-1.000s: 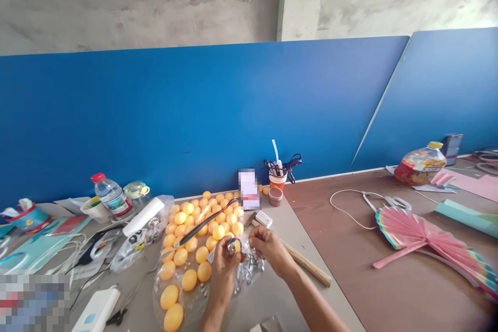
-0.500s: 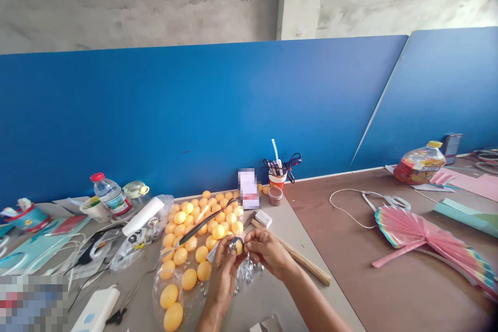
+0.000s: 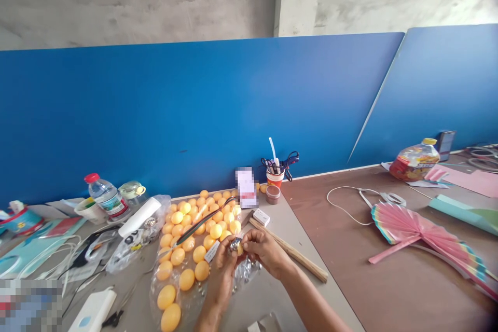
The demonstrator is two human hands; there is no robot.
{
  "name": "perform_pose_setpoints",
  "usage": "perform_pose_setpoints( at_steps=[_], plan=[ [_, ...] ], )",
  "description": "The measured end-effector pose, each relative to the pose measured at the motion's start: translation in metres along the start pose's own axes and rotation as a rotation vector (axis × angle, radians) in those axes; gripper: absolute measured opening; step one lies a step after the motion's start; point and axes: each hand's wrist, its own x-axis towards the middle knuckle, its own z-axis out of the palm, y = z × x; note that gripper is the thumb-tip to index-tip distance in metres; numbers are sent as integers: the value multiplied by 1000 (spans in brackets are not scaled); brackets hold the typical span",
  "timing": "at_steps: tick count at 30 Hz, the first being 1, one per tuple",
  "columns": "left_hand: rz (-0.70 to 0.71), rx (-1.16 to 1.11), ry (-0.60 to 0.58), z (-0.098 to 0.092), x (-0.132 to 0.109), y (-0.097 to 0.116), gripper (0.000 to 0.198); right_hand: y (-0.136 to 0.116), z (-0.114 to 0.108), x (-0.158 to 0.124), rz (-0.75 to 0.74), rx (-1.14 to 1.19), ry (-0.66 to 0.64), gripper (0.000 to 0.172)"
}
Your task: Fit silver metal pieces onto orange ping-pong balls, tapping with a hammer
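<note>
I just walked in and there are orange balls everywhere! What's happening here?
A person's left hand and right hand meet low over the table. Together they pinch a small shiny piece against what looks like an orange ball. Just beyond the hands lies a big pile of orange balls. A wooden stick lies to the right, and a pink paper fan farther off.

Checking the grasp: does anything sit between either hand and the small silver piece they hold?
Nothing visible does. The left hand and right hand both pinch the small silver piece directly, fingertips meeting on it, beside the orange balls.
</note>
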Motion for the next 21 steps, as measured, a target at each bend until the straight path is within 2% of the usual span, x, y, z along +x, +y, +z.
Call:
perform_pose_setpoints(
  at_steps=[9, 16, 21],
  plan=[
    [8, 46, -25, -4, 0, -3, 44, -2, -6, 1, 50, 4, -37, 29],
    [-17, 59, 63, -3, 0, -3, 50, -2, -8, 0, 94, -5, -64, 29],
    [8, 125, 63, -6, 1, -5, 49, -2, -9, 0, 131, 4, -48, 30]
  ],
)
